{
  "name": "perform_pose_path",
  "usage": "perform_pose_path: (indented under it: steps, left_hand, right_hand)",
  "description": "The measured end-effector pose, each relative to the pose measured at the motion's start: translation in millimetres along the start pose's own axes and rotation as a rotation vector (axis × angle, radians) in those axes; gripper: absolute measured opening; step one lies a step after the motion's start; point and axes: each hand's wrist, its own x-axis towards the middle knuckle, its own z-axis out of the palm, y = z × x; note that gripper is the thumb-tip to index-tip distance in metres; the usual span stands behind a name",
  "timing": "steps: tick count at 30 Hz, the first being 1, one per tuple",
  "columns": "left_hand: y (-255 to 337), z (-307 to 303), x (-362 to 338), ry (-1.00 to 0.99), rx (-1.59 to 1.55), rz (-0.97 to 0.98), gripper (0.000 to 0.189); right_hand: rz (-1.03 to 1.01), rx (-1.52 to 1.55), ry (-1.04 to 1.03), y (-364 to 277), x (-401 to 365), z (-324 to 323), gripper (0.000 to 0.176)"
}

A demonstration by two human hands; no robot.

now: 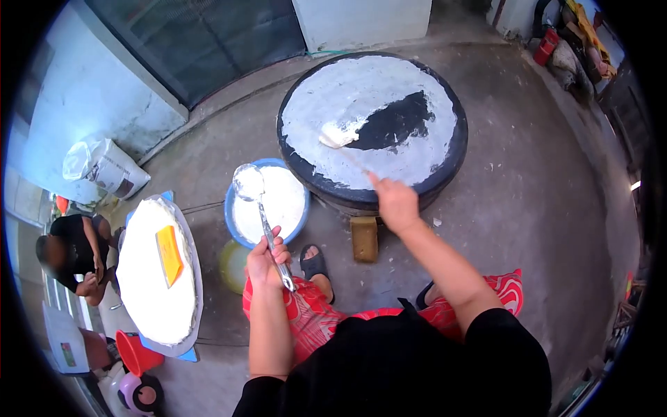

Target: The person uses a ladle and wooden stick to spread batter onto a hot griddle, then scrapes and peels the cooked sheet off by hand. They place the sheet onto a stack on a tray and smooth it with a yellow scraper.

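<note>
My left hand (269,260) is closed around the handle of a metal ladle (249,183), whose bowl is coated in white and hangs over the rim of a blue basin (303,221). White batter (278,198) fills that basin. My right hand (396,201) grips the thin handle of a spreader, its head mostly hidden under a lump of white batter (339,135). This lump touches the large round black griddle (458,139). A thin whitish layer (347,83) covers most of the griddle, with a dark bare patch (403,118) at the middle right.
At left, an orange scraper (169,254) lies on a round white stack (149,299) on a tray. A seated person (76,250) is beyond it. A white sack (114,170), a red bucket (139,352) and a yellowish bowl (233,267) stand around. A brick-like block (364,240) sits before the griddle.
</note>
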Motion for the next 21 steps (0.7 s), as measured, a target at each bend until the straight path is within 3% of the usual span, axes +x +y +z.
perform_pose_path:
  steps: [3, 7, 9, 10, 13, 14, 16, 21]
  left_hand:
    - [0.3, -0.1, -1.9, 0.005, -0.024, -0.025, 0.032]
    - [0.3, -3.7, -2.6, 0.028, -0.015, -0.016, 0.032]
    - [-0.3, -2.7, -1.8, 0.032, 0.005, -0.005, 0.032]
    - [-0.3, -0.9, -2.3, 0.039, 0.007, 0.005, 0.032]
    - [-1.2, 0.5, -0.5, 0.026, -0.009, -0.001, 0.033]
    - [0.4, -0.4, -0.6, 0.008, -0.025, -0.012, 0.033]
    - [-0.5, 0.5, -2.4, 0.016, -0.016, -0.016, 0.033]
    - [-0.8, 0.7, -1.4, 0.033, -0.004, -0.021, 0.033]
  right_hand:
    - [0.042, -0.089, -0.047, -0.9, -7.1, 18.3, 0.043]
    - [0.187, -0.175, -0.093, 31.9, 3.8, -3.4, 0.041]
    - [0.389, 0.197, 0.066, 26.7, 6.9, -14.4, 0.045]
    - [0.392, 0.195, 0.069, 16.6, 4.0, -19.1, 0.045]
    - [0.081, 0.169, -0.048, -0.5, -15.3, -15.6, 0.043]
    - [0.089, 0.174, -0.050, 11.2, -15.1, -10.9, 0.043]
    - [0.297, -0.119, -0.133, 43.9, 0.3, -8.0, 0.043]
    - [0.390, 0.049, 0.016, 43.4, -3.5, -15.4, 0.044]
